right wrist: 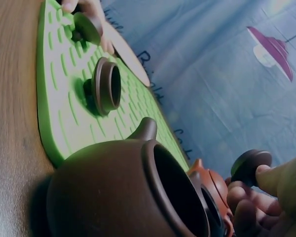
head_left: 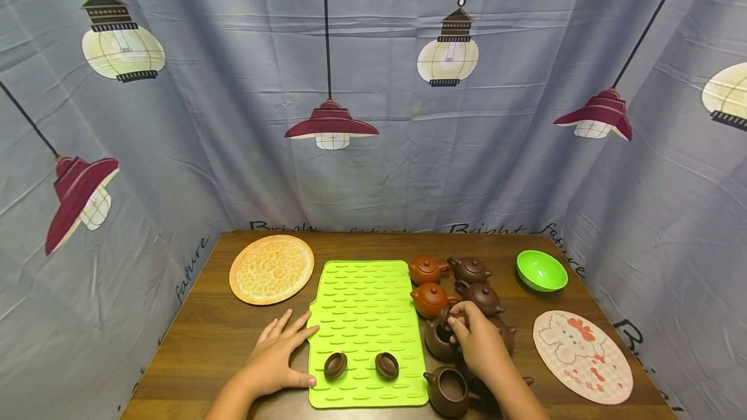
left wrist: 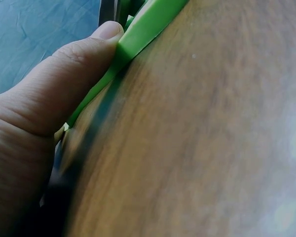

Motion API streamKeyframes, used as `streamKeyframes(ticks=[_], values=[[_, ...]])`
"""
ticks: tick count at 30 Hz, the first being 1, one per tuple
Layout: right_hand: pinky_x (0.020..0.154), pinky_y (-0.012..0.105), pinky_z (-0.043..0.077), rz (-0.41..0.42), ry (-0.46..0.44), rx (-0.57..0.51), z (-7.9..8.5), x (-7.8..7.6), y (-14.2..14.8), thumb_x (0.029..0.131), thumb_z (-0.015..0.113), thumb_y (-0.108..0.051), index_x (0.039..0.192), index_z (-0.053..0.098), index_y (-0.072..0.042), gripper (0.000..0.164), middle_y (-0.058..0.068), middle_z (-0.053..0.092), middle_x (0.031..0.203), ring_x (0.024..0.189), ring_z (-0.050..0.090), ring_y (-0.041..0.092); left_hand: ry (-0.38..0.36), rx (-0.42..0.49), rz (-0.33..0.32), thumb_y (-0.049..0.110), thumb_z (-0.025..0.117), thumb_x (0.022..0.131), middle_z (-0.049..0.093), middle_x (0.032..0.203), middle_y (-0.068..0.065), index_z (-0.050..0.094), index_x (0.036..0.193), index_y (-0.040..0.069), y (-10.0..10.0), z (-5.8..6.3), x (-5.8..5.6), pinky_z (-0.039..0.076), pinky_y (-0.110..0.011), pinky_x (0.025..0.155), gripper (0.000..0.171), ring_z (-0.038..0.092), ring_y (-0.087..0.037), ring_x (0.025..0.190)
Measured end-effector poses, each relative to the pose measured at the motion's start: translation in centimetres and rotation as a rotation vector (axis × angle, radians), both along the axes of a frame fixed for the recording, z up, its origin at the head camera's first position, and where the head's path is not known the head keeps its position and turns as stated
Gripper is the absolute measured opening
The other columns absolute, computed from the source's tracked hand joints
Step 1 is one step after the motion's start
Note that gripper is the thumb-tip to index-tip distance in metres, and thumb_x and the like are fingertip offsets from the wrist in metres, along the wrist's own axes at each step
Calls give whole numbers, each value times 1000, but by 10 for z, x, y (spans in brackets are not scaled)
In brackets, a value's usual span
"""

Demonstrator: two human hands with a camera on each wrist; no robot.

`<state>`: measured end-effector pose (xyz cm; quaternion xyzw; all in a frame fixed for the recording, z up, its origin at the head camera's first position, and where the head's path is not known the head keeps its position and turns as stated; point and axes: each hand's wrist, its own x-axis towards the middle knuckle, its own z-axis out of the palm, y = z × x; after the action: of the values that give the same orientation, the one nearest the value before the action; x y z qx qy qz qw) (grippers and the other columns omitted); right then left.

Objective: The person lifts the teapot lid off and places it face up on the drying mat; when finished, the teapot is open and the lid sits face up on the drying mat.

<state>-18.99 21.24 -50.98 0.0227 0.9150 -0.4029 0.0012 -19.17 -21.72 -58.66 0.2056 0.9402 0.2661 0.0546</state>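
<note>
My right hand (head_left: 475, 336) pinches a dark brown teapot lid (right wrist: 250, 165) between thumb and fingers, just above a dark brown teapot (head_left: 439, 342) whose mouth is uncovered. Nearer the front edge stands another lidless brown teapot (head_left: 449, 389), its round opening facing up. Two brown lids (head_left: 335, 365) (head_left: 387, 365) lie knob-down on the green mat (head_left: 367, 316), as the right wrist view shows. My left hand (head_left: 277, 355) rests with spread fingers at the mat's left edge. In the left wrist view its thumb (left wrist: 74, 74) touches that edge.
Two orange teapots (head_left: 430, 299) and several dark ones (head_left: 481, 297) stand in rows right of the mat. A green bowl (head_left: 541, 271) and a pink round placemat (head_left: 582, 356) lie farther right. At the back left is an orange round placemat (head_left: 271, 269). A curtain (head_left: 385, 193) hangs behind.
</note>
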Motion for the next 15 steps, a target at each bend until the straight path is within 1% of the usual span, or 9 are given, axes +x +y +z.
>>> streamKeyframes(ticks=[4, 9, 12, 15], values=[[58, 28, 55, -8, -33, -137, 0, 0, -2, 106, 59, -9, 119, 57, -5, 14, 4, 72, 92, 71, 65, 17, 10, 6, 4, 83, 76, 67, 27, 174, -2, 47, 159, 30, 0, -2, 0, 4, -70, 123, 110, 12, -47, 160], [63, 30, 58, -1, -101, -316, -1, 0, -3, 106, 56, -4, 124, 55, -1, 18, 9, 73, 98, 78, 68, 20, 25, 13, 6, 83, 76, 67, 29, 173, -3, 49, 158, 29, 0, -3, 0, 4, -71, 123, 110, 13, -48, 160], [67, 30, 59, 35, -154, -447, -2, -1, -3, 107, 52, -3, 128, 51, 2, 21, 11, 71, 98, 81, 68, 21, 28, 10, 2, 83, 75, 67, 29, 173, -3, 49, 158, 29, 0, -3, 0, 5, -70, 122, 110, 13, -48, 160], [68, 27, 58, 83, -229, -590, -2, -1, -4, 108, 53, -8, 131, 46, 2, 26, 10, 69, 94, 79, 66, 17, 23, 8, -1, 83, 75, 67, 28, 173, -3, 49, 158, 28, 0, -2, 1, 4, -70, 122, 110, 12, -49, 160]])
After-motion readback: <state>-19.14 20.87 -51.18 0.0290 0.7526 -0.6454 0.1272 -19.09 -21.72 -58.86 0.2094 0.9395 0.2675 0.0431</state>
